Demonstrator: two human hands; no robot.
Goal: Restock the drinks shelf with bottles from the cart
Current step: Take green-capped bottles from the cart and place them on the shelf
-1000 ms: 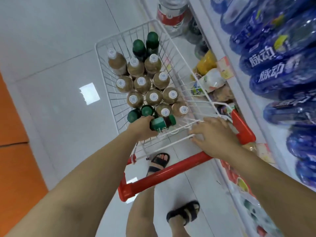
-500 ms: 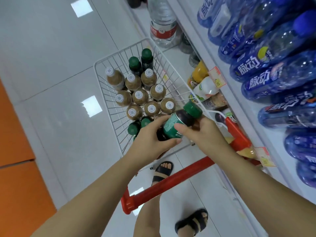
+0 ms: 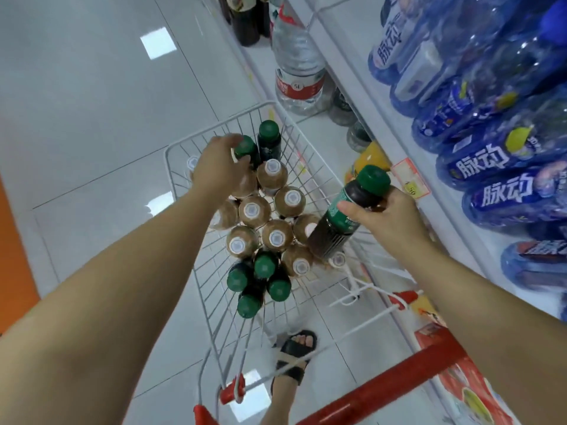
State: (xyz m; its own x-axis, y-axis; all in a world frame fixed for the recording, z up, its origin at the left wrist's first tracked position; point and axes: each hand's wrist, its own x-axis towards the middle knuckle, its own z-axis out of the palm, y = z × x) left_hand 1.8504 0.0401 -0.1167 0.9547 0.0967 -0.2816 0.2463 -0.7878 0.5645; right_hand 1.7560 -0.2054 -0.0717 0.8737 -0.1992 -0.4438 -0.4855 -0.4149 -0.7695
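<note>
A white wire cart basket (image 3: 184, 151) holds several brown bottles with white caps (image 3: 277, 236) and several dark bottles with green caps (image 3: 265, 265). My right hand (image 3: 388, 217) grips a dark green-capped bottle (image 3: 346, 216), tilted, above the cart's right side near the shelf. My left hand (image 3: 219, 168) reaches to the far end of the basket and curls round the top of another green-capped bottle (image 3: 245, 147), next to one more (image 3: 269, 139). The drinks shelf (image 3: 365, 72) runs along the right.
Blue drink bottles (image 3: 491, 161) fill the upper shelf on the right. A large water bottle (image 3: 299, 72) and an orange bottle (image 3: 369, 156) stand on the low shelf. The cart's red handle (image 3: 392, 391) is near me; my sandalled foot (image 3: 296, 354) is under it. White tiled floor lies left.
My left hand let go of the green-capped bottle and reached to the far end of the cart onto another one. My right hand now holds the first bottle alone, moved right.
</note>
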